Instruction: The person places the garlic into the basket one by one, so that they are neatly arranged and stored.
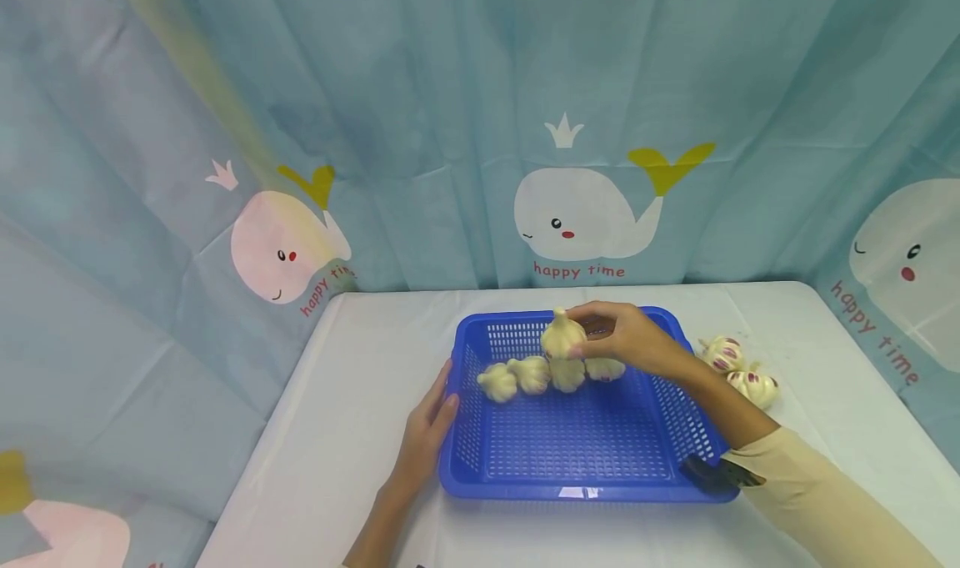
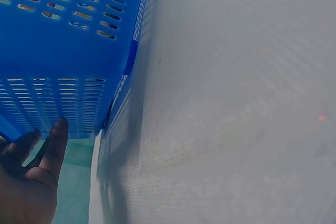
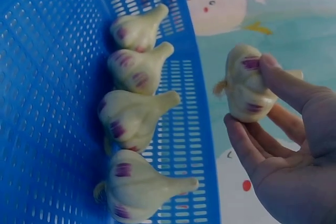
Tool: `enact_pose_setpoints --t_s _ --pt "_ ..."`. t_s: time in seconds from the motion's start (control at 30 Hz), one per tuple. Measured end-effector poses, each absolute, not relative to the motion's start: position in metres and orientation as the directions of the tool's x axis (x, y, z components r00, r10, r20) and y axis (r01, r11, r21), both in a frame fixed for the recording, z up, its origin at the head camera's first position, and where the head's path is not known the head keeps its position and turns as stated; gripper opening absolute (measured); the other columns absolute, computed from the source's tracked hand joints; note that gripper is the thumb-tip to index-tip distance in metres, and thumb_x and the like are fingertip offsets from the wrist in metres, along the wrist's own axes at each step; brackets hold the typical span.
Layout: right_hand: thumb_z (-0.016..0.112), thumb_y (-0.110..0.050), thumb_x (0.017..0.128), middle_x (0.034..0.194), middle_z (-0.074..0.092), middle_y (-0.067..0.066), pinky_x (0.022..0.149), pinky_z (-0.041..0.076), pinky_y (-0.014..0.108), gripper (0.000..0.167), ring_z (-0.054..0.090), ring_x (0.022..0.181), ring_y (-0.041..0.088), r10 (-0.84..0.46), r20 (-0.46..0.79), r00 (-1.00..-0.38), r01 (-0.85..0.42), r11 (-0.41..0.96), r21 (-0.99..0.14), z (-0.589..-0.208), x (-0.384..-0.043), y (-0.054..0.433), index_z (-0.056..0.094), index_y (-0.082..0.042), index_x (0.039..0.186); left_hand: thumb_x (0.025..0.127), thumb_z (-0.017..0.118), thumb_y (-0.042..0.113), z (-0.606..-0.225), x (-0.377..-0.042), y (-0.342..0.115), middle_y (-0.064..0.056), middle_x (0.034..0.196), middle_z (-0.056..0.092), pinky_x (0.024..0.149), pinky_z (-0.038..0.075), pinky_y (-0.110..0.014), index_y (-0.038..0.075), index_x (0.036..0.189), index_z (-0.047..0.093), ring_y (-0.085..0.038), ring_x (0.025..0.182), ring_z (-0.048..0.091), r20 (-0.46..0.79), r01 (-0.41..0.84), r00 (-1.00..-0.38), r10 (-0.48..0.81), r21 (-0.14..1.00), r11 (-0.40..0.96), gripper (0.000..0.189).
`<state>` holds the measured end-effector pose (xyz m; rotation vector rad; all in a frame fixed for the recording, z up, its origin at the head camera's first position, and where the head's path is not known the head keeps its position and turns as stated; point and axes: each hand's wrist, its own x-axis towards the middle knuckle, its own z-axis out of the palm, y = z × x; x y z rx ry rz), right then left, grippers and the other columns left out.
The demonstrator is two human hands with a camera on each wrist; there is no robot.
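In my right hand (image 1: 626, 334) is a garlic bulb (image 1: 562, 335), pinched between thumb and fingers above the far part of a blue plastic basket (image 1: 577, 492). The right wrist view shows this garlic bulb (image 3: 245, 83) with purple patches and a tuft of roots. Several more garlic bulbs (image 3: 137, 116) lie in a row inside the basket, along its far wall. My left hand (image 1: 426, 433) rests against the basket's left side, its fingers fairly straight. From the left wrist view, the left hand's fingertips (image 2: 59, 129) meet the slotted outer wall.
Two garlic bulbs (image 1: 752, 386) with purple patches lie on the white tablecloth (image 1: 352, 368) right of the basket, beyond my right forearm. A blue curtain (image 1: 420, 218) printed with whales hangs behind the table and at both sides.
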<state>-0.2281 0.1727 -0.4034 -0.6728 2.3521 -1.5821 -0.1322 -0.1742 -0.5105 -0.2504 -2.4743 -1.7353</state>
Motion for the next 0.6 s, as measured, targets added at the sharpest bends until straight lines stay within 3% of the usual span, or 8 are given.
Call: enact_pose_setpoints --t_s 0.2,0.37,0.6 --pt "0.091 -0.029 0.085 0.137 0.07 0.01 0.1 0.063 0.043 0.06 0.071 0.122 0.03 -0.513 0.012 -0.858 -0.223 0.351 -0.909 -0.407 -0.231 0.164 0.069 -0.012 0.138 0.114 0.047 0.033 -0.51 -0.131 -0.174 0.006 0.172 0.035 0.123 0.025 -0.018 0.028 0.168 0.032 -0.018 0.159 0.031 0.185 0.198 -0.98 0.072 0.925 0.324 0.056" --pt "0.092 -0.026 0.084 0.137 0.071 0.009 0.099 0.063 0.041 0.059 0.071 0.123 0.03 -0.547 -0.014 -0.837 -0.194 0.32 -0.927 -0.41 -0.232 0.154 0.07 -0.012 0.137 0.114 0.047 0.032 -0.509 -0.131 -0.174 0.006 0.171 0.035 0.123 0.025 -0.019 0.027 0.168 0.033 -0.018 0.159 0.03 0.183 0.196 -0.981 0.072 0.928 0.317 0.056" --pt "0.09 -0.025 0.086 0.136 0.072 0.008 0.107 0.058 0.051 0.055 0.068 0.125 0.033 -0.599 -0.021 -0.8 -0.224 0.331 -0.917 -0.413 -0.232 0.141 0.072 -0.013 0.136 0.114 0.048 0.031 -0.509 -0.132 -0.174 0.004 0.171 0.035 0.123 0.025 -0.018 0.024 0.168 0.033 -0.019 0.159 0.031 0.187 0.201 -0.98 0.075 0.929 0.312 0.057"
